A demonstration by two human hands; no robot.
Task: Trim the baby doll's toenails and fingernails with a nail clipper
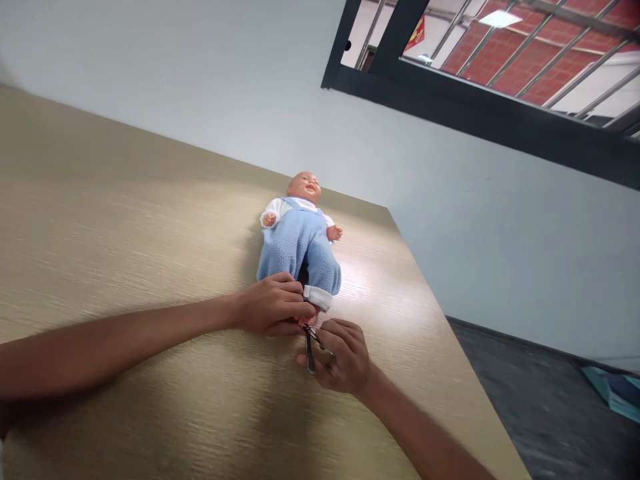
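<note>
Partly hiding doll [293, 243] on table [125, 220]: left hand [275, 305]

Indoors here, a plain room, and whether office, classroom or home I can't call! Look at the evidence: a pale wall [175, 80], a bare wood-grain table [150, 233] close up against it, dark grey floor [500, 380] below. Up top — a dark-framed window [450, 90], metal bars [526, 43], red brick-patterned surface [570, 67] and a bright rectangular light [500, 19] showing there!

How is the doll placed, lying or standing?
Lying on its back: the doll stretches along the table, its front facing up.
</note>
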